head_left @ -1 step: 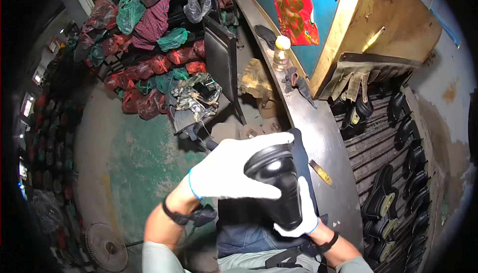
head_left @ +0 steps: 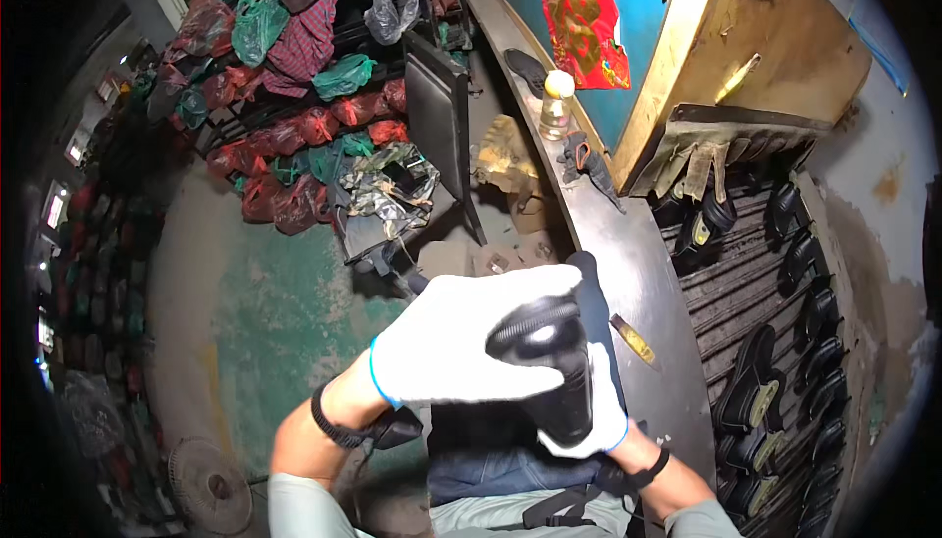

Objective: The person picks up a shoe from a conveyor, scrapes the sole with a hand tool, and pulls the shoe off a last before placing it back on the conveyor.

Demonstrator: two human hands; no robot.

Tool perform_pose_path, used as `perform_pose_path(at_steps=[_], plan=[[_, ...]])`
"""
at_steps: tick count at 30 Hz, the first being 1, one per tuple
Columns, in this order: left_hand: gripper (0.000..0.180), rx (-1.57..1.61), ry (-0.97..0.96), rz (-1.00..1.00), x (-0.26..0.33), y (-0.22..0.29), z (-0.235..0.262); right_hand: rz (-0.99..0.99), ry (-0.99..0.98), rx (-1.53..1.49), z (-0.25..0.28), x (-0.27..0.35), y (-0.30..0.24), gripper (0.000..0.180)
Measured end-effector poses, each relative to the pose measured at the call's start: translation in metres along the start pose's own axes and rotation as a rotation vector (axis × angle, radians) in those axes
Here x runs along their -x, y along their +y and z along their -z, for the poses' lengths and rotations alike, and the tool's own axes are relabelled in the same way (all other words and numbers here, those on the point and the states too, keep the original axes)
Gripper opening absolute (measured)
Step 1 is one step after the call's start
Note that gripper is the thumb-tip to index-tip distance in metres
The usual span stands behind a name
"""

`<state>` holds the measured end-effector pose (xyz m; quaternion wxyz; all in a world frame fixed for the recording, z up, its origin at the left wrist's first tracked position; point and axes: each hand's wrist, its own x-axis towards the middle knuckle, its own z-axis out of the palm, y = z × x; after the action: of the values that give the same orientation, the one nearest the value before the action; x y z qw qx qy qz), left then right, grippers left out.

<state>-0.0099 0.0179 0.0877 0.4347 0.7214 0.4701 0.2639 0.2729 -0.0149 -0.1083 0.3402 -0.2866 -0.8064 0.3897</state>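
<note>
My left hand [head_left: 461, 337], in a white knit glove with a blue cuff, lies across the upper end of a black shoe [head_left: 554, 361], its fingers [head_left: 535, 288] curled over the shoe's heel end and clenched on it. The shoe stands nearly upright between my two hands, heel up, its dark sole facing me. My right hand [head_left: 594, 420], gloved the same way, cups the lower end from beneath and behind, fingers wrapped around the shoe so that only the glove's edge and blue cuff show past the black leather. Both hands are grasping the same shoe, just above my lap.

A black wristband [head_left: 334, 420] sits on my left wrist and another on my right. Below the shoe I see blue denim cloth [head_left: 491, 460] over my knees.

To the right of the hands runs a long dark workbench [head_left: 628, 244], with a small yellowish tool [head_left: 633, 339] lying on it near the shoe. Farther along the bench stand a clear bottle with a pale cap [head_left: 557, 102] and a dark hand tool [head_left: 587, 165]. Right of the bench, rows of black shoes [head_left: 785, 342] rest on a slatted rack. Up left, stacked plastic bags [head_left: 294, 116], red and green, fill shelving above a worn green floor [head_left: 285, 312].
</note>
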Motion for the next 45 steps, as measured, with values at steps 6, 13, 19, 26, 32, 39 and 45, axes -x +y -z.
perform_pose_path(at_steps=[6, 13, 19, 26, 32, 39, 45], plan=[[0.04, -0.642, -0.184, -0.908, 0.084, -0.044, -0.129, -0.053, 0.056, -0.867, 0.012, -0.052, 0.01, 0.099], [0.045, -0.61, -0.205, -0.565, 0.131, -0.157, -0.264, -0.443, -0.194, -0.771, 0.054, -0.108, -0.016, 0.035], [0.06, -1.204, -0.146, -0.445, 0.151, -0.145, -0.274, -0.026, -0.678, -0.275, 0.096, -0.091, -0.087, 0.051], [0.047, -0.386, -0.067, -0.073, 0.15, -0.136, -0.291, 0.317, -0.674, 0.001, 0.064, -0.057, -0.059, 0.052], [0.048, -0.291, 0.638, -0.08, 0.113, -0.078, -0.167, 0.161, -0.627, -0.163, 0.057, -0.068, -0.038, 0.053], [0.053, -0.009, 0.246, -0.068, 0.089, -0.101, -0.124, -0.213, -0.319, -0.512, 0.037, -0.04, -0.016, 0.057], [0.051, 0.039, 0.457, 0.232, 0.058, -0.095, -0.12, -0.662, -0.05, -0.234, 0.016, -0.048, -0.034, 0.051]])
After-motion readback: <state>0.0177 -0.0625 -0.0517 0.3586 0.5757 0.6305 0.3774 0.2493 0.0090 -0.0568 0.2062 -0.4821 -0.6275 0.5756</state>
